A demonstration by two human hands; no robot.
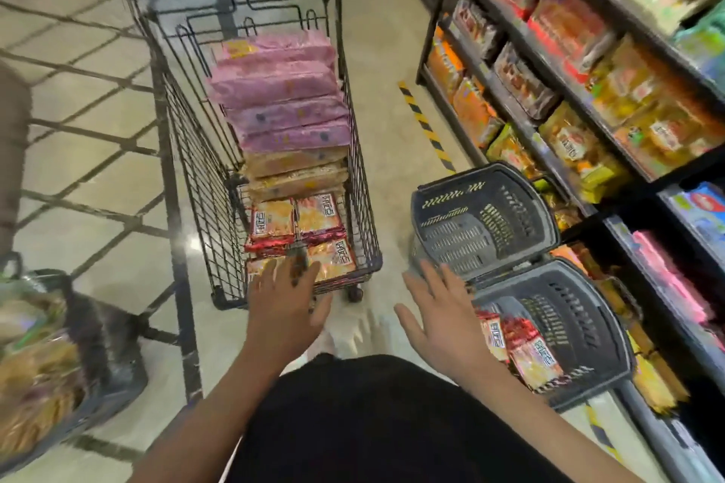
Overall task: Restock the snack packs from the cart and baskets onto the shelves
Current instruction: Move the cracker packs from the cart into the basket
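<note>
Head view, single entry, with the wire cart [274, 153] taken as landmark. Cart contents: pink packs [280, 90] stacked at the far end, tan packs [296, 169] below them, red-and-orange snack packs [298, 223] laid flat at the near end, probably sorted by kind for quick picking. Left hand [284, 300] hovers over the cart's near rim, fingers spread, holding nothing; blur hides whether it touches a pack. Right hand [437, 316] is right of the cart, fingers straight and splayed, empty, just beside the nearer grey basket [565, 329]. That basket holds a few red-and-orange packs [518, 349]; a second grey basket [484, 220], farther along, looks empty. Shelves [569, 98] stand right of the cart beyond both baskets, stocked with orange, yellow and red packs. Left of the cart, another basket of packs [43, 361] sits on the floor. Judgement: both hands are placed to reach for stock, none yet lifted.
</note>
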